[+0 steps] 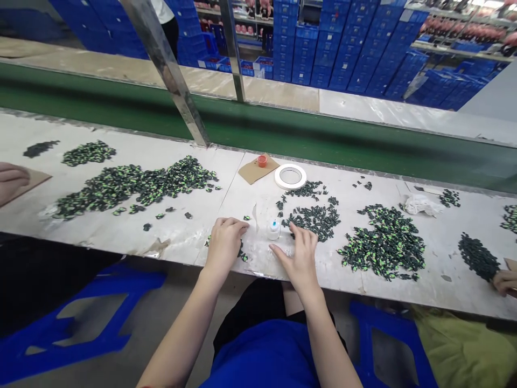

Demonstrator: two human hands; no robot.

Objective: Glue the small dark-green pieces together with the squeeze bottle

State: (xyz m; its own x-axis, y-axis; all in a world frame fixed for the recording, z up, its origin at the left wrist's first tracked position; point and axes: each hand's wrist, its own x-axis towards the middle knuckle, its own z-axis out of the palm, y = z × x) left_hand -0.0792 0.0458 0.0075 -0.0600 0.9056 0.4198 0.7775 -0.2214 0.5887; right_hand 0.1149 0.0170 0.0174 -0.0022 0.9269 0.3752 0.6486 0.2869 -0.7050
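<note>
My left hand (224,243) is bent over small black-and-green parts (244,256) at the table's near edge. Its fingers are curled together, and whatever they pinch is too small or hidden to make out. A thin pale strip (254,216) stands just beyond its fingertips. Between my hands is a small white bottle (273,230) with a blue tip, upright and touched by neither. My right hand (302,254) is to the right of the bottle, thumb and fingers apart, with nothing visible between them. Close beyond it lies a pile of dark small parts (317,220).
A white tape roll (291,177) and a red-orange pot (262,160) on cardboard (253,171) lie farther back. Piles of black-and-green parts flank me at left (137,186) and right (385,242). Other people's hands show at left (11,180) and right (505,281). A metal post (173,81) rises behind.
</note>
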